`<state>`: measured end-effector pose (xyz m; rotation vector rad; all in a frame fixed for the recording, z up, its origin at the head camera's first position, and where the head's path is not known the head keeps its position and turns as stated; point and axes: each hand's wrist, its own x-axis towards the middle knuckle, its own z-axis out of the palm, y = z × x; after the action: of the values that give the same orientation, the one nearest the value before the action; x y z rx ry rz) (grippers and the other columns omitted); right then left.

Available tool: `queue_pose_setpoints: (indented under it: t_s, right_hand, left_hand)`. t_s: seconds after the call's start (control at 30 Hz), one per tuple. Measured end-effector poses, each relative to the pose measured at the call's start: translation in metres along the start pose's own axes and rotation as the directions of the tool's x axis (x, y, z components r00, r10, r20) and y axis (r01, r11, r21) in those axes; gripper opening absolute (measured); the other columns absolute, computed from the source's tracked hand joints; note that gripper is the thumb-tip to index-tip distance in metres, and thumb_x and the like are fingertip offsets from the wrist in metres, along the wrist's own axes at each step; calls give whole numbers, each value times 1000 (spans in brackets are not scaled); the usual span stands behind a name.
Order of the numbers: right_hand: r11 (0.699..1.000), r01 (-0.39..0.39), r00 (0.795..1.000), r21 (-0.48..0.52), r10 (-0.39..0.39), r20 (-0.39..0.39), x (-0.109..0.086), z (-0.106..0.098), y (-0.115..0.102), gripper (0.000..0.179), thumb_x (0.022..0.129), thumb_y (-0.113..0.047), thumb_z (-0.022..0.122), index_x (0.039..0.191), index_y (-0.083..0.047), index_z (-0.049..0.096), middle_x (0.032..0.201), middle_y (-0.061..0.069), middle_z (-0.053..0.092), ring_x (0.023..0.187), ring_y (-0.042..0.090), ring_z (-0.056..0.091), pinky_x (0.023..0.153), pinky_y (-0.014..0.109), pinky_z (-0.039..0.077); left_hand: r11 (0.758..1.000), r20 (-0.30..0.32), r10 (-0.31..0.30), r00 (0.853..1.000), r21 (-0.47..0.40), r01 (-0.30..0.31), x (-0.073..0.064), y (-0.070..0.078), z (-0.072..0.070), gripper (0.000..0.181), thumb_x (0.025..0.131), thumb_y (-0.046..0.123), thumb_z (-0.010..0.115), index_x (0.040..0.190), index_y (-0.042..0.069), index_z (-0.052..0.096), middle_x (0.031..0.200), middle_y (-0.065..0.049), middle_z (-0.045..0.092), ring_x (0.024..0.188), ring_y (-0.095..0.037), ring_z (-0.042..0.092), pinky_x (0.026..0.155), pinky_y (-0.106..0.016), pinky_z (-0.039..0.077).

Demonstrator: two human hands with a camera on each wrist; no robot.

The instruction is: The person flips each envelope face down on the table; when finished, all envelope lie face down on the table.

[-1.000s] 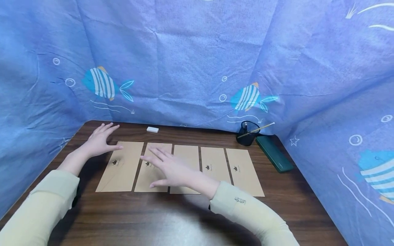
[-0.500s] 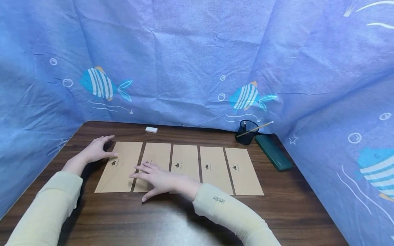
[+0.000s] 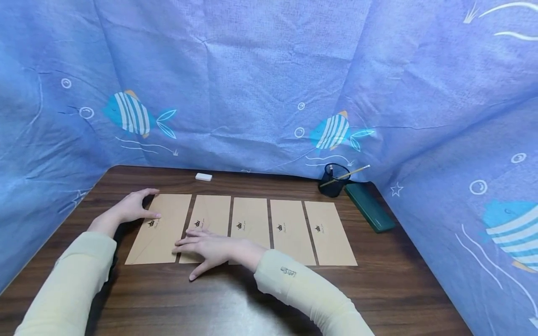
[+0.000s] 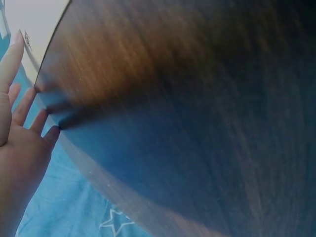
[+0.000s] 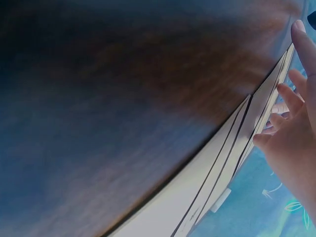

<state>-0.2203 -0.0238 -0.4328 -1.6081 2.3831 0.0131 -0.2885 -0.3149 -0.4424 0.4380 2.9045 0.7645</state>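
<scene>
Five kraft cards lie flat in a row on the wood-grain counter [image 3: 164,303], a narrow strip of bare wood between neighbours. No overlap seen.

Left grip [image 3: 131,207]: fingers and thumb apart, nothing clamped. Thumb over the leftmost card [image 3: 168,233], near its crown print; fingers by its far left corner. Right grip [image 3: 213,249]: also spread, palm down over the near part of the second card [image 3: 213,207], fingertips about the gap beside the leftmost one, thumb beyond the near edge. Whether the right fingertips press or only hover, I cannot tell, even from the wrist view.

The step looks to be settling the leftmost card's place in the row. My judgement on doing it well: guide it by opposite edges with flat, light fingers; thin stock likely slides readily and may buckle if pinched. Let both sides move together so that the card does not pivot. Keep the right palm raised, or it could drag the second card along. Use the near edges of the third card [image 3: 250,224] and rightmost card [image 3: 329,233] as the line to match, and check the gap last. Lift off straight up, since a sideways exit could skew it.
</scene>
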Motion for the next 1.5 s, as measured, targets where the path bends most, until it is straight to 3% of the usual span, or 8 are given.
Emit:
queue_pose_setpoints:
  t_s: [0.3,0.53,0.73,0.87,1.07,1.2,1.33,1.5]
  right_hand:
    - [1000,8,1000,-30,-8,22,0,1,0,72,84,-61,56,146,-32,34,155,-13,23,145,17,7,117,42,8]
    - [1000,2,1000,-20,-1,26,-1,3,0,71,84,-61,54,146,-35,31,155,-16,20,145,15,5,117,43,7]
    - [1000,0,1000,-16,0,19,-2,3,-2,70,84,-61,56,145,-35,34,154,-17,22,145,14,5,116,43,7]
    - [999,24,1000,-29,-24,-13,-2,4,-3,66,85,-59,57,143,-33,38,153,-13,27,145,15,8,117,41,10]
    - [995,67,992,-69,-74,-100,3,5,-5,66,85,-55,59,141,-26,42,149,-1,35,143,19,20,117,33,12]
    - [997,22,978,-69,-36,-205,9,5,-8,68,84,-54,61,141,-22,43,145,2,40,138,16,30,115,29,17]
    - [997,-80,953,-8,74,-294,15,3,-17,72,83,-57,61,143,-24,39,146,0,39,135,12,33,113,29,23]
    - [980,-176,905,90,197,-376,21,-4,-32,82,79,-63,63,146,-27,32,147,-1,37,132,11,38,108,30,33]
  left_hand:
    - [1000,-11,23,1000,-10,-23,3,-2,1,82,75,37,78,132,-10,42,133,-34,41,125,-53,31,99,-65,26]
    - [998,-40,26,999,-49,-28,5,2,-2,71,76,22,78,130,-9,44,128,-33,45,122,-51,34,98,-63,27]
    - [994,-66,-17,998,-112,9,7,11,-7,64,79,12,75,132,-7,43,126,-32,42,100,-41,52,81,-50,46]
    - [992,-74,-31,997,-127,22,10,14,-14,63,80,10,74,132,-6,43,124,-30,42,87,-27,53,72,-36,44]
    - [979,-110,-38,993,-201,16,13,17,-24,56,82,7,69,131,-6,45,124,-30,43,81,-22,56,66,-31,48]
    - [956,-129,-54,990,-292,14,13,20,-29,50,83,5,67,128,-7,47,121,-31,46,76,-8,58,62,-27,51]
    - [929,-117,-62,991,-371,14,14,25,-36,48,86,6,65,128,-9,47,121,-30,47,77,0,57,66,-25,53]
    - [935,-115,-75,991,-352,30,14,33,-44,47,87,9,64,128,-6,47,121,-27,46,75,-1,58,68,-28,54]
